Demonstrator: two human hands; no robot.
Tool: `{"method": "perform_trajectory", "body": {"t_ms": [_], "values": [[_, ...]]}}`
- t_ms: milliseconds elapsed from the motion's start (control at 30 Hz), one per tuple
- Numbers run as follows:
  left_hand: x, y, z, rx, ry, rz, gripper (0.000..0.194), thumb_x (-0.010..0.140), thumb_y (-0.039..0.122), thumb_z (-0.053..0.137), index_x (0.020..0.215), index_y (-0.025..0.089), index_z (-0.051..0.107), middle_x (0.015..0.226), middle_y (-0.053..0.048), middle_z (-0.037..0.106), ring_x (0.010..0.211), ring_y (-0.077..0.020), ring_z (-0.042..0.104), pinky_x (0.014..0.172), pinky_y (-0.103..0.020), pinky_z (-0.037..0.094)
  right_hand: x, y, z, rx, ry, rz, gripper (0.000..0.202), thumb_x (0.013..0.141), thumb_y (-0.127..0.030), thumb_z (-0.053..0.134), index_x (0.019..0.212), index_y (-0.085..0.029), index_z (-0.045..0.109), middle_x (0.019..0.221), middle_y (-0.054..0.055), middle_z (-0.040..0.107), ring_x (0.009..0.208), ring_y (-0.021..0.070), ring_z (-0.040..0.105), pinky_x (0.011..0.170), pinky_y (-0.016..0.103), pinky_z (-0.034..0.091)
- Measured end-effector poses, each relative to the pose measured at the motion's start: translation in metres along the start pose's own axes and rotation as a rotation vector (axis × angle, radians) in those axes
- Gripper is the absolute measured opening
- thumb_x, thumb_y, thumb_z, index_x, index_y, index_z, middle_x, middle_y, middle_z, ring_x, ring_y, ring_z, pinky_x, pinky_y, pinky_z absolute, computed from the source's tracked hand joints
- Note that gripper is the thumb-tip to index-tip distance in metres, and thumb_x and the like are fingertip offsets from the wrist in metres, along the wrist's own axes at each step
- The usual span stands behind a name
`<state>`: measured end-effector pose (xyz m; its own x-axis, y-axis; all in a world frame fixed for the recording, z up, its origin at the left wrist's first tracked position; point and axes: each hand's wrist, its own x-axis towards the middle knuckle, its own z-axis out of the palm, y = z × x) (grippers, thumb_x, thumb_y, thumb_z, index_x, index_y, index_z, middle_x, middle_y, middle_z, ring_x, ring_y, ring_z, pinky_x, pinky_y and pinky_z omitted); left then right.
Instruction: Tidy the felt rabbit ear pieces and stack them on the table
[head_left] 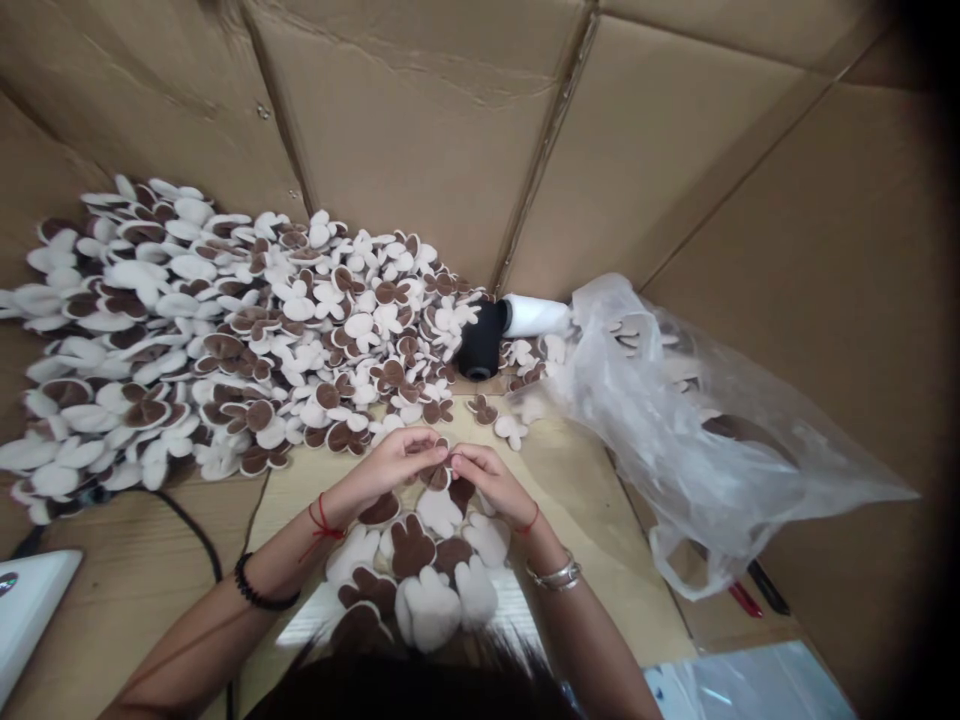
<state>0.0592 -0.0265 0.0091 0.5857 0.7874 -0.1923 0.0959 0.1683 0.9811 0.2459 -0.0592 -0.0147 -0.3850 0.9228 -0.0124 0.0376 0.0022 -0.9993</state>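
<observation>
Between the fingertips of my left hand (405, 460) and my right hand (486, 475) is a small brown and white rabbit-shaped felt piece (441, 455). Both hands pinch it from opposite sides, and the fingers hide part of it. Just below them lie several larger pieces of the same kind, such as a brown rabbit-shaped piece (412, 545) and a white rabbit-shaped piece (429, 608). Some show their brown face, others their white one, and they overlap on the pale work surface (585, 500).
A big heap of rabbit-shaped pieces (247, 340) fills the back left against cardboard walls (420, 120). Beside it lie a black thread cone (481, 340) and a white one (536, 315). A clear plastic bag (675, 420) is at right, near red and black pens (744, 598). A black cable (191, 525) runs left.
</observation>
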Motion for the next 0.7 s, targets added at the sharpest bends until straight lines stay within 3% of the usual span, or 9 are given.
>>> {"method": "perform_trajectory", "body": {"t_ms": [100,200,300,433,533,567,633,700], "values": [[0.001,-0.006,0.001,-0.177,0.007,-0.069,0.023,0.075,0.037,0.067,0.079,0.015,0.062,0.069,0.003,0.054,0.061,-0.0079,0.046,0.051,-0.019,0.031,-0.001,-0.002,0.000,0.016,-0.063,0.021,0.038,0.084,-0.051,0.054,0.070,-0.017,0.058,0.065,-0.001,0.050,0.062,0.0119,0.043,0.060,0.024,0.033],[0.004,-0.011,-0.001,-0.217,0.018,-0.106,0.024,0.072,0.037,0.069,0.081,0.016,0.063,0.071,0.002,0.056,0.060,-0.0083,0.047,0.050,-0.019,0.030,0.000,-0.002,0.000,0.021,-0.019,0.029,0.036,0.083,-0.049,0.055,0.069,-0.017,0.058,0.065,-0.001,0.052,0.062,0.0119,0.043,0.059,0.025,0.033],[0.010,-0.015,-0.006,-0.068,0.152,-0.058,0.029,0.074,0.042,0.067,0.083,0.015,0.064,0.074,0.000,0.058,0.061,-0.0095,0.049,0.049,-0.020,0.033,0.004,0.000,-0.001,-0.037,0.162,0.047,0.034,0.085,-0.044,0.051,0.065,-0.017,0.057,0.063,-0.001,0.050,0.062,0.0126,0.042,0.061,0.025,0.033],[0.017,-0.016,-0.021,0.053,0.386,0.020,0.049,0.075,0.048,0.062,0.109,0.014,0.057,0.092,-0.006,0.063,0.075,-0.0155,0.059,0.061,-0.025,0.047,0.008,0.008,-0.005,-0.056,0.392,0.081,0.030,0.083,-0.035,0.044,0.063,-0.018,0.059,0.060,-0.001,0.046,0.060,0.0137,0.039,0.061,0.026,0.032],[0.009,-0.006,-0.038,0.503,0.453,0.057,0.044,0.079,0.046,0.056,0.109,0.014,0.057,0.095,-0.009,0.064,0.078,-0.0192,0.061,0.066,-0.030,0.048,0.010,0.012,-0.007,-0.029,0.443,0.093,0.026,0.078,-0.032,0.044,0.063,-0.017,0.059,0.056,-0.003,0.040,0.057,0.0132,0.035,0.058,0.026,0.030],[0.004,-0.002,-0.043,0.715,0.395,0.045,0.036,0.080,0.044,0.055,0.100,0.014,0.061,0.089,-0.008,0.065,0.077,-0.0197,0.060,0.068,-0.031,0.047,0.010,0.013,-0.007,-0.023,0.450,0.099,0.025,0.077,-0.032,0.044,0.063,-0.017,0.059,0.055,-0.003,0.039,0.056,0.0131,0.034,0.057,0.026,0.029],[-0.007,0.006,-0.048,1.045,0.135,-0.064,0.023,0.078,0.037,0.057,0.080,0.015,0.063,0.076,-0.005,0.064,0.071,-0.0201,0.059,0.066,-0.030,0.043,0.010,0.014,-0.006,-0.018,0.464,0.110,0.024,0.075,-0.031,0.044,0.062,-0.017,0.059,0.055,-0.003,0.038,0.055,0.0130,0.034,0.056,0.026,0.028],[-0.015,0.010,-0.046,1.205,-0.079,-0.179,0.019,0.067,0.031,0.067,0.076,0.015,0.062,0.076,-0.005,0.064,0.071,-0.0217,0.059,0.062,-0.028,0.040,0.011,0.016,-0.006,-0.012,0.493,0.110,0.024,0.075,-0.032,0.044,0.063,-0.017,0.059,0.055,-0.003,0.038,0.055,0.0129,0.035,0.056,0.026,0.028]]}}
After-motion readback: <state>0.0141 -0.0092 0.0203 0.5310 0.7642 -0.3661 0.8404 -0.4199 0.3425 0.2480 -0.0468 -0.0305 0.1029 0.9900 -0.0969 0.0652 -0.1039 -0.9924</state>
